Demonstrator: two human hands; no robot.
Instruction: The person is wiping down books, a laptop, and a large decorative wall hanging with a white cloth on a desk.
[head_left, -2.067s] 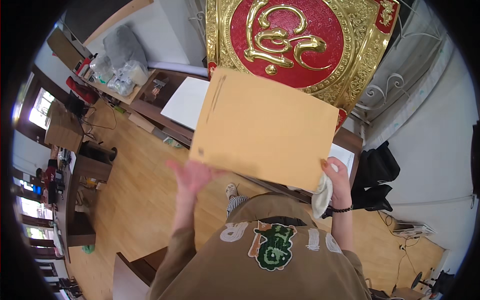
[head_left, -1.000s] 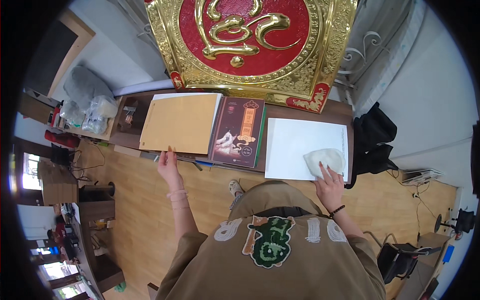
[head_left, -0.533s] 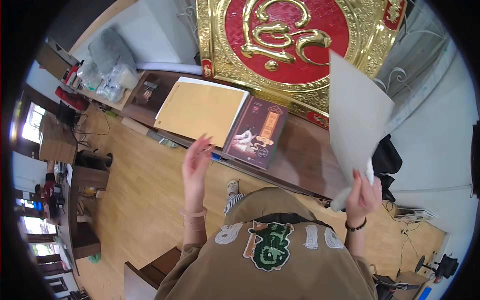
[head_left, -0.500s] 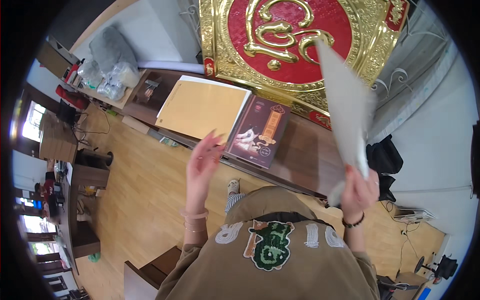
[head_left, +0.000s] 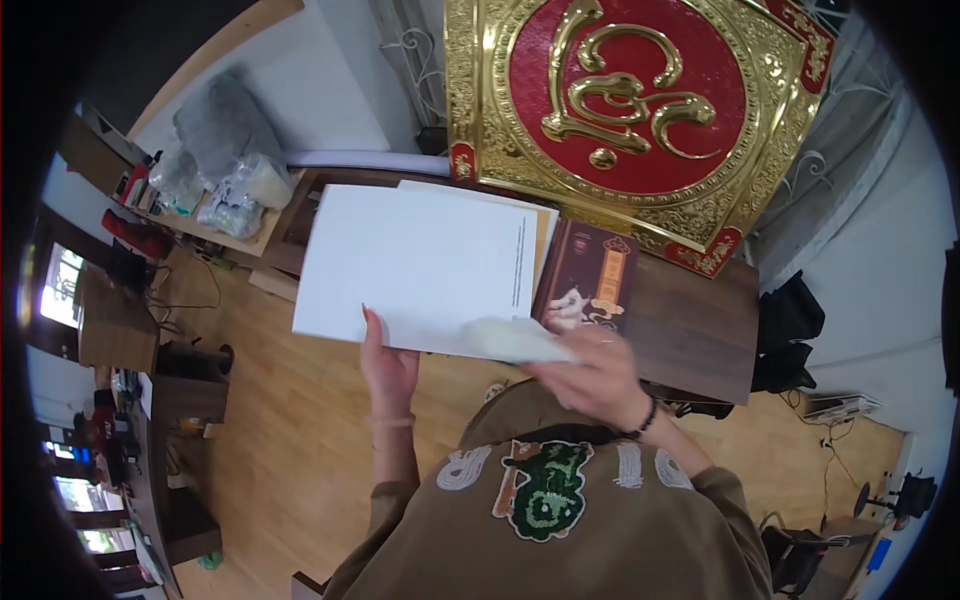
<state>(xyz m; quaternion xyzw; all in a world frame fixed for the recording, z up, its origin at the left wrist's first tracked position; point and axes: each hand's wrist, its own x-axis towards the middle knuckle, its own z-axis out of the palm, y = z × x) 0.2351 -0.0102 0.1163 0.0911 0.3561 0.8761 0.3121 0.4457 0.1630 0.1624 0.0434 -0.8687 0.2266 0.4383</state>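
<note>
A large, flat white sheet or thin book (head_left: 420,260) with fine print along its right side lies over the stack on the dark wooden table. My left hand (head_left: 390,370) grips its near edge, thumb on top and fingers underneath. In my right hand (head_left: 600,380) is a white cloth or tissue (head_left: 520,341), smeared by motion, over the white thing's near right corner; whether it touches the surface I cannot tell. A strip of the yellow cover (head_left: 547,235) peeks out beneath. Just right of the stack lies a dark maroon book (head_left: 600,270), its near part hidden by my right hand.
Behind the table (head_left: 690,330) leans a large red and gold framed plaque (head_left: 630,100). Plastic-wrapped bundles (head_left: 240,195) and a grey cushion-like thing (head_left: 225,125) sit at the far left. Black bags or boots (head_left: 790,330) stand beyond the table's right end.
The white sheet or book, raised upright in my right hand before, now lies over the yellow cover. My left hand has closed on its edge; my right hand has come left with the cloth.
</note>
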